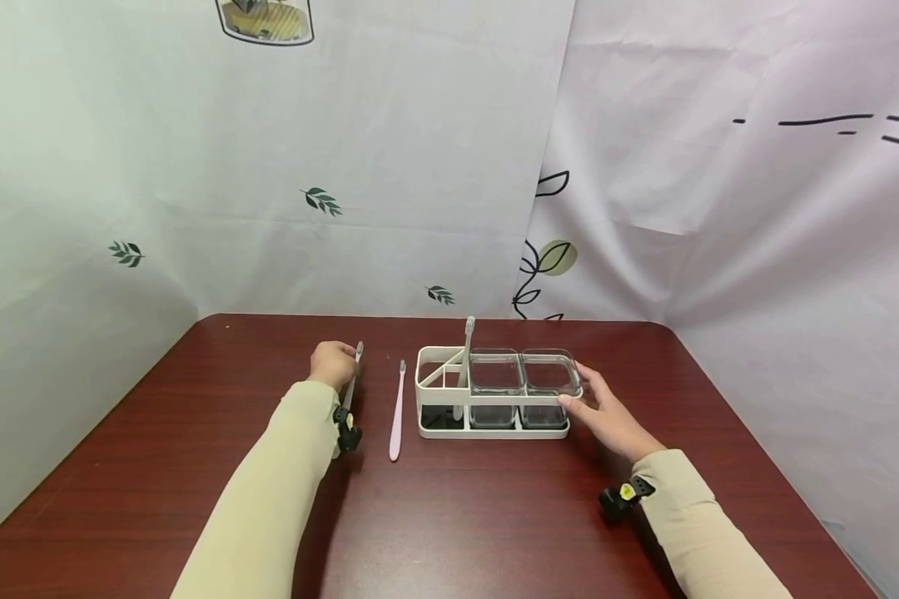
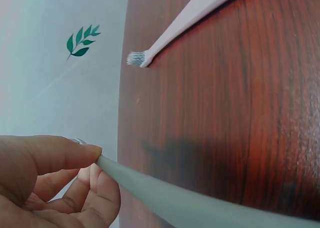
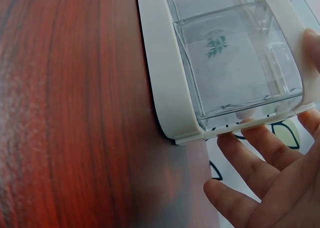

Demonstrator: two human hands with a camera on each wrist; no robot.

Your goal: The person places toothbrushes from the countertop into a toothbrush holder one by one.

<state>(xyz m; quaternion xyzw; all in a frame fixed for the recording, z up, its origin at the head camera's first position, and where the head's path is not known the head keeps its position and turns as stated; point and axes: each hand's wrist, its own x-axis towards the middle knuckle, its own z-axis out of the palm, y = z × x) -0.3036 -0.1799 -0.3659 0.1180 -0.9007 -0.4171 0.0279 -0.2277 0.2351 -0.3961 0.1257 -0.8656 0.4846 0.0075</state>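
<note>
My left hand [image 1: 333, 364] pinches a pale grey-green toothbrush [image 2: 165, 195] between thumb and fingers, close below its bristles. The handle slants back along the wrist. To its right a pink toothbrush [image 1: 397, 420] lies on the table, bristles toward the far edge. A white toothbrush holder [image 1: 449, 398] stands right of that, with a light toothbrush [image 1: 468, 341] upright in its left part. Two clear cups [image 1: 497, 372] sit side by side in the holder. With thumb on the front rail and fingers at the end, my right hand [image 1: 607, 416] grips the holder's right end.
The dark red wooden table [image 1: 479, 516] has rounded far corners. Behind it and along its sides hangs a white cloth [image 1: 389, 150] printed with leaves.
</note>
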